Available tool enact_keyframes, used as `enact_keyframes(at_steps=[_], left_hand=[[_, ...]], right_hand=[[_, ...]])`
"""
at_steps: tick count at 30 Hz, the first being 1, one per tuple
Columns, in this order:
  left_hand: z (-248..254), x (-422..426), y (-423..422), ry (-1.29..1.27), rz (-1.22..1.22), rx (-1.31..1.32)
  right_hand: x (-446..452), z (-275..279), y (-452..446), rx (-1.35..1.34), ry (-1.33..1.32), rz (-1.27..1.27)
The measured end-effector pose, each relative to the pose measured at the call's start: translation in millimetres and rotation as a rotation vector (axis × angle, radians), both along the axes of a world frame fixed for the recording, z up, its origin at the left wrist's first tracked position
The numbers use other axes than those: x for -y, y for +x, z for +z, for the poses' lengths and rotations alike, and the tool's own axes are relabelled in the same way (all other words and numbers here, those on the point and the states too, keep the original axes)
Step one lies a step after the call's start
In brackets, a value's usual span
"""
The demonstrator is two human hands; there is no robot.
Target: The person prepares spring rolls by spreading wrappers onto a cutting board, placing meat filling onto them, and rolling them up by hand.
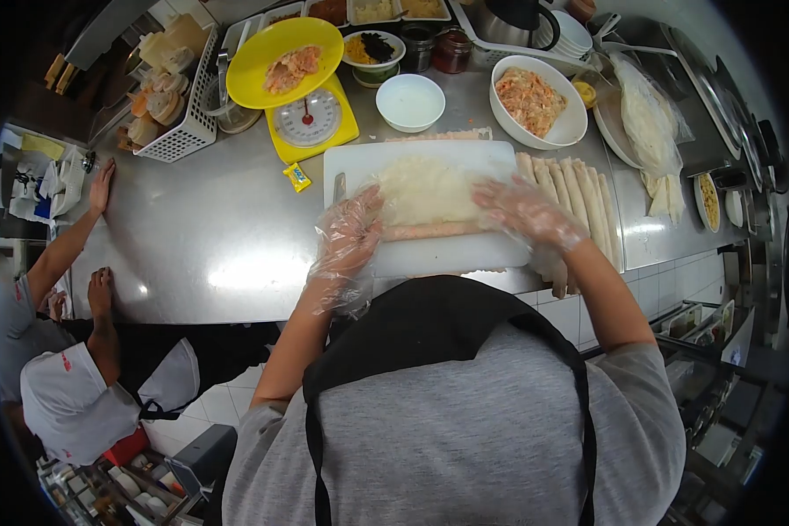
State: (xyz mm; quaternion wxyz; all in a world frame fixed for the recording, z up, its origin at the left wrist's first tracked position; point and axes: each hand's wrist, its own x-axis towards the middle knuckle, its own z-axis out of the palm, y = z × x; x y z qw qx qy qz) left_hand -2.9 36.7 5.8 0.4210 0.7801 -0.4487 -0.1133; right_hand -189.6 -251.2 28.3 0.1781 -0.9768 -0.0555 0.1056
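Note:
A white cutting board (456, 257) lies in front of me with a thin pale sheet (425, 188) spread on it. Along the sheet's near edge runs a pinkish filled roll (430, 231). My left hand (352, 230), in a loose clear plastic glove, is at the roll's left end; its fingers are bent against it. My right hand (528, 210), also gloved, lies with fingers stretched over the right side of the sheet, near the roll's right end. Several finished pale rolls (579, 188) lie side by side to the right, partly under my right hand and forearm.
Behind the board are a white bowl (410, 103), a bowl of minced filling (535, 103) and a yellow scale (309, 118) with filling on its plate. A white basket (180, 136) stands back left. Two people (70, 386) stand at the far left, hands on the table.

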Motion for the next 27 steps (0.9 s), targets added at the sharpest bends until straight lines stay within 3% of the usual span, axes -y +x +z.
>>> enact_keyframes(at_steps=[3, 5, 6, 9, 11, 13, 16, 18, 21, 27], left_hand=[[5.4, 0.3, -2.0, -0.006, 0.008, -0.015], [5.2, 0.1, -2.4, -0.013, 0.017, -0.027], [4.9, -0.9, -2.1, -0.024, 0.017, 0.088], [16.7, -2.9, -11.3, 0.005, -0.033, 0.282], [26.5, 1.4, -19.1, 0.049, -0.078, 0.359], [28.6, 15.1, -24.1, 0.06, -0.309, 0.222], [28.8, 42.7, -35.9, 0.079, -0.413, 0.193], [22.5, 47.7, -34.6, 0.113, -0.405, 0.168], [17.6, 42.7, -28.5, 0.192, -0.381, 0.127], [25.8, 10.9, -8.3, 0.262, -0.261, 0.046]], right_hand=[[-4.7, 48.9, -26.6, -0.123, 0.133, -0.17], [-6.0, 64.9, -31.7, -0.313, -0.025, -0.247], [-7.6, 64.4, -34.2, -0.31, -0.023, -0.25], [-13.3, 55.0, -37.8, -0.094, -0.126, -0.271], [-23.2, 28.0, -32.3, 0.405, -0.04, -0.146], [-42.4, 10.2, -12.7, 0.436, -0.032, -0.099], [-78.0, 8.7, 22.4, 0.387, 0.079, -0.074], [-83.2, 5.3, 24.4, 0.305, 0.186, -0.097], [-73.8, -5.7, 4.3, 0.45, 0.035, -0.139], [-53.0, 5.8, -20.5, 0.268, 0.086, -0.332]])
